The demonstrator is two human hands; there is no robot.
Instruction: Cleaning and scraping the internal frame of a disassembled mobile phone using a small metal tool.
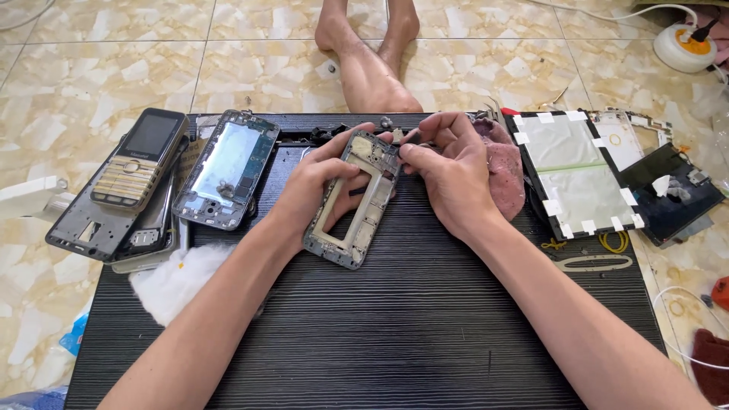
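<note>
a dark ribbed board (395, 334) lies under both hands. the left hand (307, 190) is clamped on a stripped phone frame (357, 205), tilted. the right hand (448, 171), touching the frame's top, has its fingertips (406, 150) pinched together on a small part too tiny to identify.

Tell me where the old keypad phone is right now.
The keypad phone lies at the far left of the head view, on top of a grey phone frame, just left of the opened phone body.
</note>
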